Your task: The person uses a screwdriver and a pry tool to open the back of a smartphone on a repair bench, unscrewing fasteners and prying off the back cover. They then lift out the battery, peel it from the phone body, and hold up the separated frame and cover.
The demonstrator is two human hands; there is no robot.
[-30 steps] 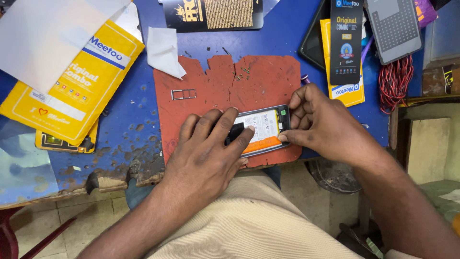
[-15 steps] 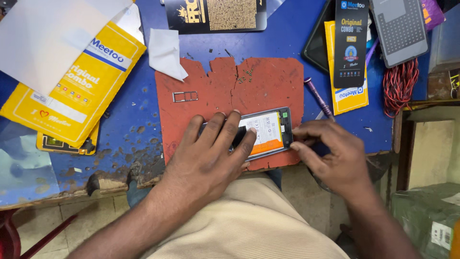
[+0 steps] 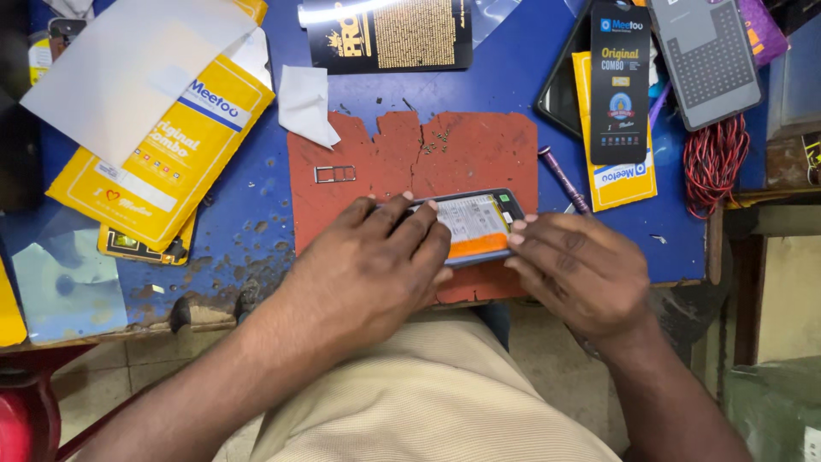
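The opened phone (image 3: 475, 227), back cover off and battery showing, lies on the red work mat (image 3: 376, 150) on the blue tabletop (image 3: 513, 77). The left hand (image 3: 376, 265) lies flat over its left part, fingers spread and pressing it down. The right hand (image 3: 577, 269), which a second ago pinched the phone's right end, has since dropped lower; its fingertips now only touch the near right edge, a loose grip pinching nothing. A purple screwdriver (image 3: 563, 178) lies just beyond the right hand, a card tray (image 3: 334, 174) beyond the left.
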